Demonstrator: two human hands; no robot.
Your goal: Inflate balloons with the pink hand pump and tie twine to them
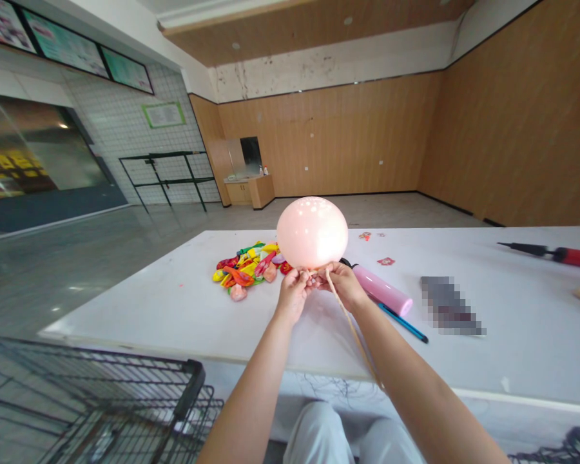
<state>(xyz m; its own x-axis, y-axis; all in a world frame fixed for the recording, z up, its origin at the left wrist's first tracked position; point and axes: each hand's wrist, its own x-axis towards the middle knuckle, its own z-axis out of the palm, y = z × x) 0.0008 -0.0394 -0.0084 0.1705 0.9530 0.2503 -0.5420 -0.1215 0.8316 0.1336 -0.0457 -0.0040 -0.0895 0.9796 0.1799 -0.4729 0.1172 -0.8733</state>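
Note:
A round, inflated pink balloon (312, 231) sits above my two hands, with its neck pointing down toward me. My left hand (294, 293) is closed in a pinch at the balloon's neck. Close beside it, my right hand (345, 285) pinches a pale beige string (352, 327) just under the balloon. The string's tail hangs down along my right forearm past the table edge. Fingers hide most of the neck, so whether the string is wrapped or knotted there I cannot tell.
Uninflated coloured balloons (251, 265) lie piled left on the white table (145, 309). To the right are a pink cylinder (384, 291), a blue pen (404, 322), a pixelated item (449, 306), red cutouts (385, 261) and a red-black pump (577, 257). A wire cart (125, 386) stands front left.

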